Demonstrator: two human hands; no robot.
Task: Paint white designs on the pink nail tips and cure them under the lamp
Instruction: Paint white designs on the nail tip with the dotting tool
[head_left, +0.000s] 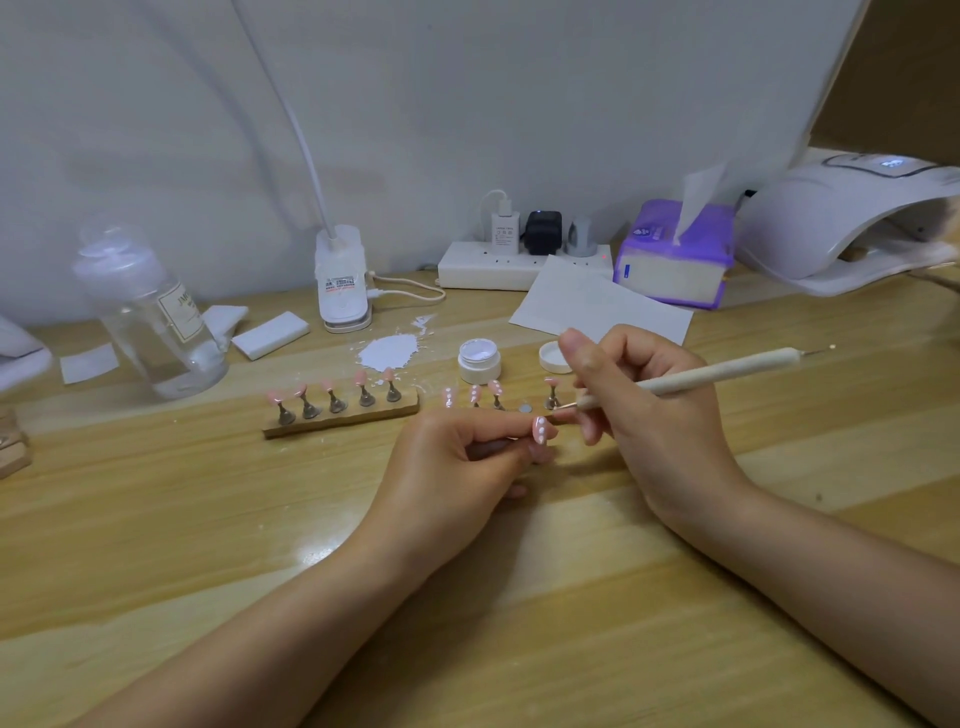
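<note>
At frame centre, your left hand (457, 457) is pinching a dotted nail tip (541, 431) steady while your right hand (644, 410) is gripping the brush (711, 375), angling its point for another dot.

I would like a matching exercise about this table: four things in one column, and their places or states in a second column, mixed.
Things:
1. small white jar
2. painting brush
3. pink nail tip with white dots
4. tissue pack

Places or states:
A. held in the right hand
B. purple, beside the curing lamp
C. open, its lid lying beside it
D. held by the left hand

Pairs: 1-C, 2-A, 3-D, 4-B
</note>
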